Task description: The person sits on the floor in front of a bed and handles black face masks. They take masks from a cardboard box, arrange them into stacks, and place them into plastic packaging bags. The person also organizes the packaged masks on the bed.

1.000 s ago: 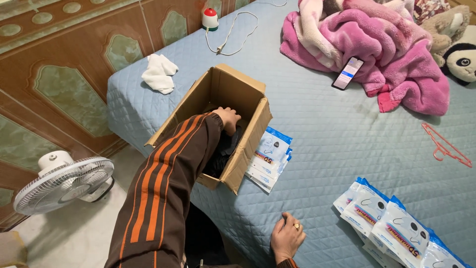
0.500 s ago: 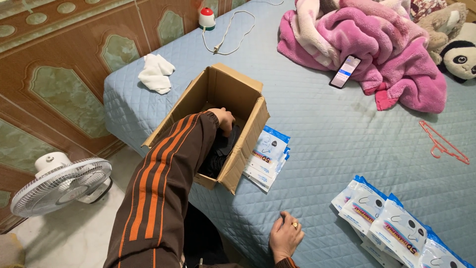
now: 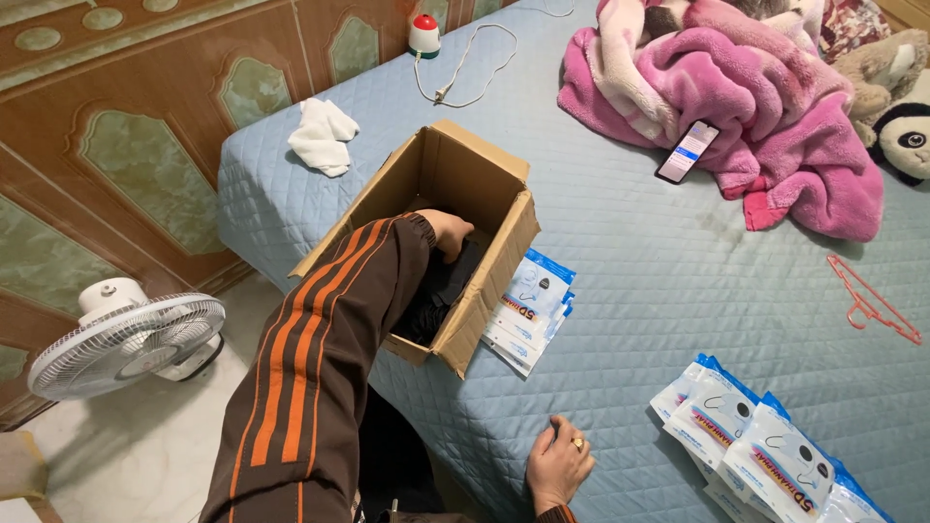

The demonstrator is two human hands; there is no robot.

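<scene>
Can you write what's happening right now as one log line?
left hand: inside cardboard box, on dark items | right hand: resting on blue bedcover, holds nothing | packets: beside box

pink blanket (image 3: 736, 107) | phone (image 3: 687, 152) | fan (image 3: 126, 339) | white cloth (image 3: 325, 136) | hanger (image 3: 872, 300)

The left hand (image 3: 448, 232) fingers are hidden inside the cardboard box (image 3: 484, 203).

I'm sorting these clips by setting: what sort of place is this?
Most likely a home bedroom: a bed with a quilted blue cover, a pink blanket heaped beside plush toys, and a floor fan.
</scene>
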